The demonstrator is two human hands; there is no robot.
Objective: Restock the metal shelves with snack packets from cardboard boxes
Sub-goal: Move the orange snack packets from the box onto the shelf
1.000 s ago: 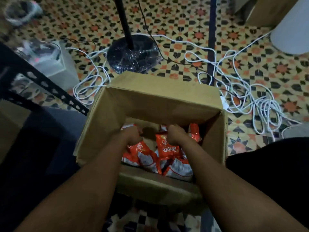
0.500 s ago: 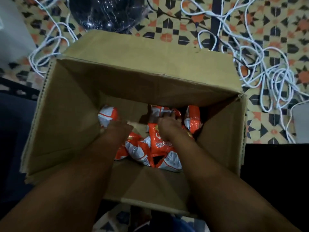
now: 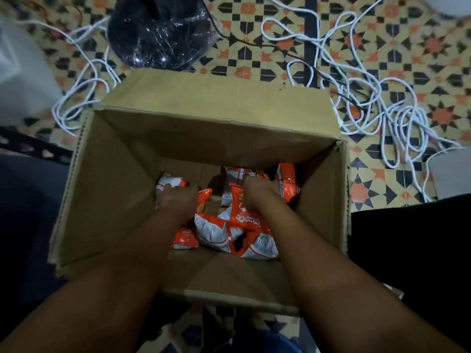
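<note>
Both arms are down inside the box [image 3: 122, 200], which sits open on the patterned floor [image 3: 382, 47] with its flaps up. At the bottom there's a loose heap of orange-and-white packets [image 3: 229, 230], not lined up at all. The big packet [image 3: 257, 225] in the middle lies with its long axis running roughly near-to-far, print upside down from here. Another one [image 3: 289, 182] stands on edge against the right wall.

Left hand [image 3: 178, 200] has its fingers curled over a packet [image 3: 169, 183] at the left of the heap. Right hand [image 3: 257, 193] is curled too, gripping the top end of the big packet.

Outside the box: tangled white cable [image 3: 397, 118] to the right, a black round base [image 3: 158, 31] wrapped in plastic just beyond the far flap.
</note>
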